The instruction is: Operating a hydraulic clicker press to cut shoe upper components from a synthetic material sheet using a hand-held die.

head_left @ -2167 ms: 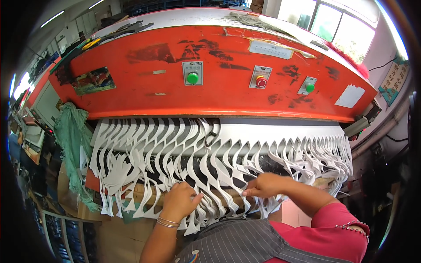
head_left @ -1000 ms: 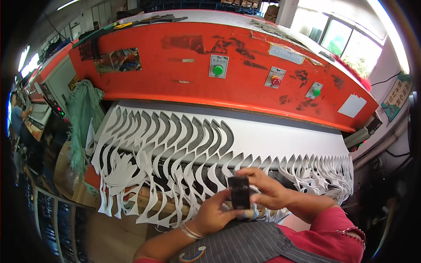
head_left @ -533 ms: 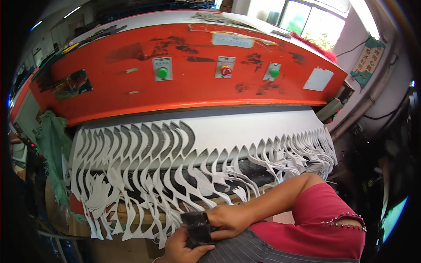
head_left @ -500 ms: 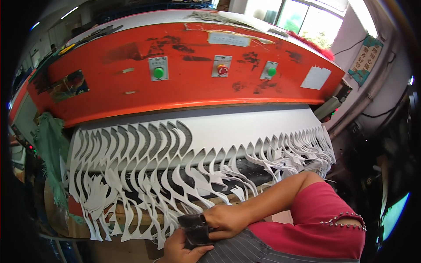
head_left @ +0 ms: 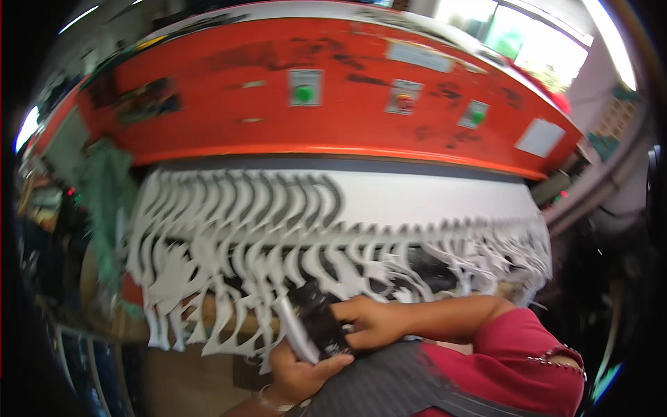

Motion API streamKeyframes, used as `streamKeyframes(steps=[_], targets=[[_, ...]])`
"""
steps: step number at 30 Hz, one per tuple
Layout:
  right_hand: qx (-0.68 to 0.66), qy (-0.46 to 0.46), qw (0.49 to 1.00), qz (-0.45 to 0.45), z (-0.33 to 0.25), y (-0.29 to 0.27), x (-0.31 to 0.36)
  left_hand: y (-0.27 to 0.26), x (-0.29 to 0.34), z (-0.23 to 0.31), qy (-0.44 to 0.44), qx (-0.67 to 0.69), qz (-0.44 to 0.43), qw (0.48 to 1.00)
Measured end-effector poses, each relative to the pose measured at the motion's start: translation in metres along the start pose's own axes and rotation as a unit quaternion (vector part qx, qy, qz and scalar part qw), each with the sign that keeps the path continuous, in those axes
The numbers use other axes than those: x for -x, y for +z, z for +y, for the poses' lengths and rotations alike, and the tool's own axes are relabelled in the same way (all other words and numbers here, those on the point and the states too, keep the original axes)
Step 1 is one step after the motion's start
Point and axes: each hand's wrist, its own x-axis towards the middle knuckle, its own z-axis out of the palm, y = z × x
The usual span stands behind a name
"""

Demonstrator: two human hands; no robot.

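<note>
A dark, block-shaped cutting die (head_left: pixel 317 318) is held low in front of me, blurred by motion. A white stack of cut pieces (head_left: pixel 297 332) shows along its left side. My left hand (head_left: pixel 300 372) is closed around the lower end of the die and the stack, its thumb across the bottom. From the right, my right hand (head_left: pixel 367 321) grips the die's other side with bent fingers, their tips partly hidden. Beyond my hands lies a white sheet (head_left: pixel 431 198) with rows of crescent cut-outs; its cut strips (head_left: pixel 229 326) hang over the near edge.
A wide red press beam (head_left: pixel 229 104) spans the back, with green buttons (head_left: pixel 303 94) and a red button (head_left: pixel 404 103) on it. Green cloth (head_left: pixel 108 201) hangs at the left end. A grey striped apron (head_left: pixel 382 379) covers my front, close under my hands.
The view has shifted, so the press sits further right and higher. The die has tilted and risen between my hands, and the white stack now shows at its left side.
</note>
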Motion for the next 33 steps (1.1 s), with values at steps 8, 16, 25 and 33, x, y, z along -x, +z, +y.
streamKeyframes(steps=[8, 16, 25, 33], targets=[[0.107, -0.036, 0.977, 0.178, 0.015, 0.061, 0.0, -0.016, 0.028, -0.044, 0.118, -0.081, 0.139, 0.98], [0.069, -0.073, 0.986, 0.133, -0.006, 0.069, 0.011, -0.034, 0.055, -0.018, 0.082, -0.062, 0.041, 0.994], [-0.074, 0.02, 0.916, 0.394, -0.021, 0.042, 0.046, -0.1, 0.097, 0.01, 0.253, -0.407, 0.039, 0.877], [-0.027, 0.038, 0.914, 0.404, -0.023, -0.077, 0.067, -0.205, -0.019, -0.003, 0.168, -0.686, 0.257, 0.659]])
